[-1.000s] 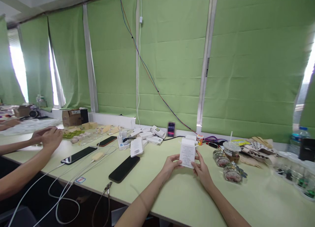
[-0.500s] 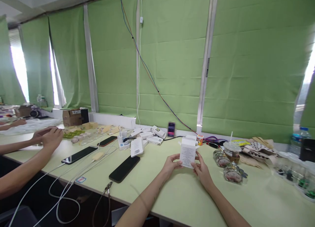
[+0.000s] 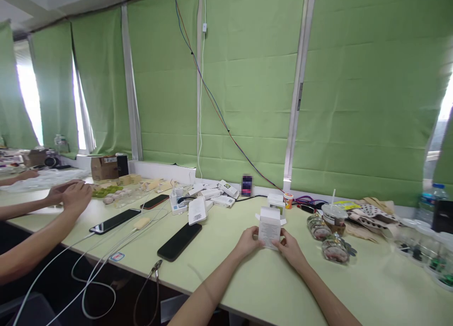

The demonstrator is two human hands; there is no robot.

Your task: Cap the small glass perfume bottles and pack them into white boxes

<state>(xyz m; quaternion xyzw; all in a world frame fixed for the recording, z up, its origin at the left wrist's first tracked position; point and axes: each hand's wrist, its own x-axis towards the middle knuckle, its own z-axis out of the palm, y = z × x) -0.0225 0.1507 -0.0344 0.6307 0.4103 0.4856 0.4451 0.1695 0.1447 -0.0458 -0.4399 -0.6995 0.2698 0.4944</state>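
A small white carton (image 3: 269, 230) with fine grey print on its near face is held just over the table in front of me. Its top flaps stand up and out to the sides. My left hand (image 3: 249, 241) grips the carton's left edge, fingers behind and thumb near the lower corner. On the opposite edge, my right hand (image 3: 290, 248) pinches it the same way. What is inside the carton cannot be seen. Just behind it stands another white box (image 3: 275, 199), beside a small orange-and-white tub (image 3: 288, 201).
Left of my arms lie a black phone (image 3: 179, 241) and a pile of white cartons (image 3: 212, 194). White cables (image 3: 106, 250) cross the table edge. To the right are clear jars (image 3: 334, 249) and a lidded cup with a straw (image 3: 334, 213). Another person's hands (image 3: 76, 196) work at far left.
Both hands have lowered the carton slightly toward me and tipped it, so its raised top flap and side flaps show more. The white box behind it has come into fuller view.
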